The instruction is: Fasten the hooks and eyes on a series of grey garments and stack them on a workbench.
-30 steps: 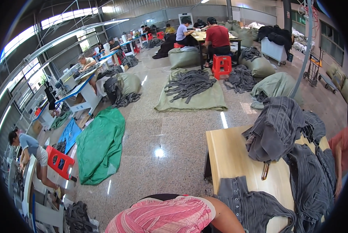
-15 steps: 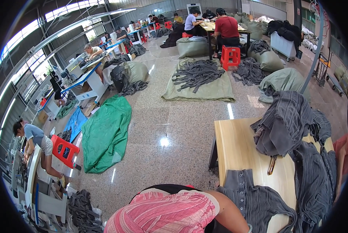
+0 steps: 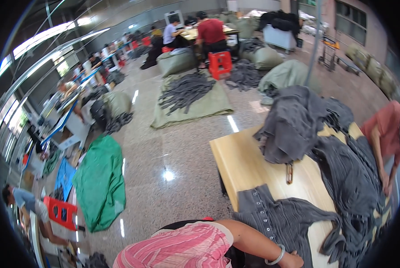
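Observation:
My left hand (image 3: 292,260) comes in at the lower edge, with a light bangle on the wrist and a pink striped sleeve above. Its fingers are bent and pressed together on a grey ribbed top (image 3: 276,219), partly cut off by the picture's edge. This top lies spread over the wooden table (image 3: 240,156), its row of round buttons running down the near left part. My right hand is out of view. Beyond the top, a small brown-handled tool (image 3: 289,173) lies beside a heap of grey garments (image 3: 293,120).
More grey garments (image 3: 349,174) cover the table's right side, where a person in a red top (image 3: 383,125) stands. A green sheet (image 3: 102,178) and a pale sheet (image 3: 191,117) with grey pieces lie on the floor. Red stools (image 3: 220,64) and seated workers are farther back.
The view has swung right, so the table sits further left and more of the person in red shows. My left hand, earlier below the edge, now shows on the grey top.

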Demonstrator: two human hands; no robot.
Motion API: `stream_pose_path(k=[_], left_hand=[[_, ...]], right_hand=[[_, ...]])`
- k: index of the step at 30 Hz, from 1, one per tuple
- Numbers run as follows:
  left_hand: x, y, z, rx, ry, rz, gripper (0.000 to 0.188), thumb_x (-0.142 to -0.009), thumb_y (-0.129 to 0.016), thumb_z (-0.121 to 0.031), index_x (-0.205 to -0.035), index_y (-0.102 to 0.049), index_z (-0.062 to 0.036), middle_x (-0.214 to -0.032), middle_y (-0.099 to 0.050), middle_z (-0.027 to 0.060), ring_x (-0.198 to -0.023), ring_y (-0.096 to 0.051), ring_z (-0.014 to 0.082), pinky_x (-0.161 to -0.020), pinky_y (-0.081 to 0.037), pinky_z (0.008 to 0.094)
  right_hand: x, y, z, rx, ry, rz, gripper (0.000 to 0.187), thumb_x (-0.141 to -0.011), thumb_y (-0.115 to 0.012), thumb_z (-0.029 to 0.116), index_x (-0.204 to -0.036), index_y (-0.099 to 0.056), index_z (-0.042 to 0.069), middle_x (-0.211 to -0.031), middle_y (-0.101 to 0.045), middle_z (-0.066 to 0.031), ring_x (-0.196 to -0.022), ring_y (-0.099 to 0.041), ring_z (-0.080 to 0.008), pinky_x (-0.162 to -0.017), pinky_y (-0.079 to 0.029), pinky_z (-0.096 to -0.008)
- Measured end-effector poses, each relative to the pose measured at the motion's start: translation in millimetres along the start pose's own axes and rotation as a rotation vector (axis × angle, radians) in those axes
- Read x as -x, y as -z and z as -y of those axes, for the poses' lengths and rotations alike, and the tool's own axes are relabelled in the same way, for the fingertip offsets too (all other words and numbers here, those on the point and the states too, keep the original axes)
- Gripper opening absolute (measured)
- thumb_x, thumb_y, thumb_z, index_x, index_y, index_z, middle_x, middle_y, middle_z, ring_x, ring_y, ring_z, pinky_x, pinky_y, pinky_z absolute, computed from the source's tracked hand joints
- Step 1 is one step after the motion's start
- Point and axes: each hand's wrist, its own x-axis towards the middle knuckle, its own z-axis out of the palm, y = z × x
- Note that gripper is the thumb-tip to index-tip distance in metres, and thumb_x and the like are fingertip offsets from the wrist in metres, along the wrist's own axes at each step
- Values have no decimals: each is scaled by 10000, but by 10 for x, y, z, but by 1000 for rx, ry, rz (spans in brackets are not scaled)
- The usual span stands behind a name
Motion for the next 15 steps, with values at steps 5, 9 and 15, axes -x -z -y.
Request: stream_pose_path(k=[5,9,15], left_hand=[[-33,-215,-18,29,-50,11,390,-806,-660,-378,-764,-668,9,-867,-650,222,-911,-586,427,-869,-390,571],[193,458,-163,-109,8,131,598,-810,-632,-592,-785,-719,-1,-888,-691,261,-920,-651,466,-820,-467,604],[100,674,4,126,59,177,181,-841,-608,-134,-922,-699,-1,-785,-683,161,-705,-645,253,-669,-508,380]], right_hand=[[211,183,609,-233,-7,-24,132,-850,-707,98,-913,-718,-17,-830,-712,-139,-731,-647,-225,-722,-528,-345],[64,145,788,-233,-79,-13,263,-803,-761,193,-717,-630,-18,-618,-624,-87,-601,-529,-95,-559,-449,-324],[208,198,794,-203,-64,-158,207,-797,-783,243,-798,-698,54,-678,-648,-124,-587,-623,-287,-577,-488,-376]])
